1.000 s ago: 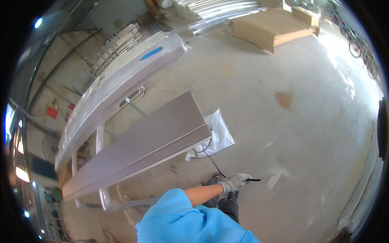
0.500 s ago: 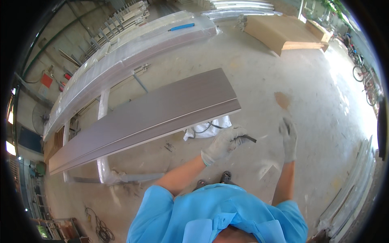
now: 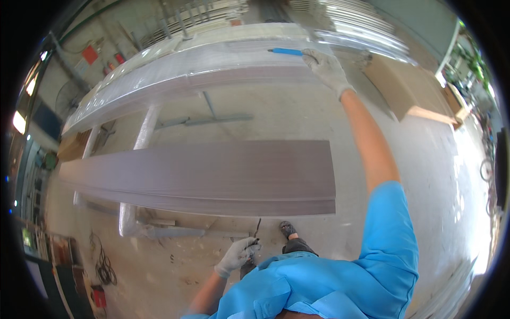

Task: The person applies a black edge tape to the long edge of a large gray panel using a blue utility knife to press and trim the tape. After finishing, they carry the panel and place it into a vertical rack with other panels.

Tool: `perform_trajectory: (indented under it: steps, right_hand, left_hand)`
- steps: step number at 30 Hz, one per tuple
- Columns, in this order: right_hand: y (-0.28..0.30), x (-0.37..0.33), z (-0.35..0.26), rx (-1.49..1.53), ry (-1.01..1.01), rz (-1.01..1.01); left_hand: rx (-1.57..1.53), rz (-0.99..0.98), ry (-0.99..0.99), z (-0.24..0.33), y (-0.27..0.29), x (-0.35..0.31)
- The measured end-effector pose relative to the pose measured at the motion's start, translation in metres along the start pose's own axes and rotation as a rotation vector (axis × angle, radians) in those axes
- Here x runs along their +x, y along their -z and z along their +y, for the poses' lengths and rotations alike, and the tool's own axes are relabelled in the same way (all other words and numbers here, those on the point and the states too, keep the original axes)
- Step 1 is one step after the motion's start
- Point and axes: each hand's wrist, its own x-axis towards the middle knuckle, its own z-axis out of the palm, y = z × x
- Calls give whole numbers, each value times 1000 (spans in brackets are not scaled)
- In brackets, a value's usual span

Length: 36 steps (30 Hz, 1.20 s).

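Note:
My right hand, in a pale work glove, reaches far forward over a plastic-wrapped stack of long panels. Its fingers close round the right end of a slim blue pen-shaped tool with a dark tip pointing left; the tool's exact kind is unclear. Down near my body, my left hand, gloved as well, is closed on a thin dark strip that sticks up toward the board. Between both hands lies a long grey-brown board with a groove along its near side.
Plastic-wrapped rails support the board on its left side. Beyond, to the right, stands a large cardboard box. A coiled cable lies on the floor at lower left. Long profiles are piled at the back.
My right hand has swung from my right side forward to the blue tool on the wrapped stack. My left hand, still with the dark strip, is lower and further left. The view has turned.

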Motion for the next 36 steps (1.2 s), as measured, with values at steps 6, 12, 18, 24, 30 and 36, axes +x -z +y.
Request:
perform_trajectory:
  steps: [6,12,18,24,30,36]
  right_hand:
    - [-96,124,76,-288,-78,-292]
    - [-140,155,101,-601,76,-267]
    - [-35,29,126,651,-111,-14]
    - [-48,-275,140,907,-741,-698]
    - [-90,-409,147,789,-507,-861]
    - [-17,-272,157,554,-682,-225]
  left_hand:
    - [8,208,-59,10,-46,12]
    - [-576,243,102,12,-93,79]
    - [-501,362,-2,-23,-105,171]
    - [-519,297,146,-44,-125,229]
    - [-505,192,214,-69,-145,234]
    - [-436,-300,123,-20,-98,167]
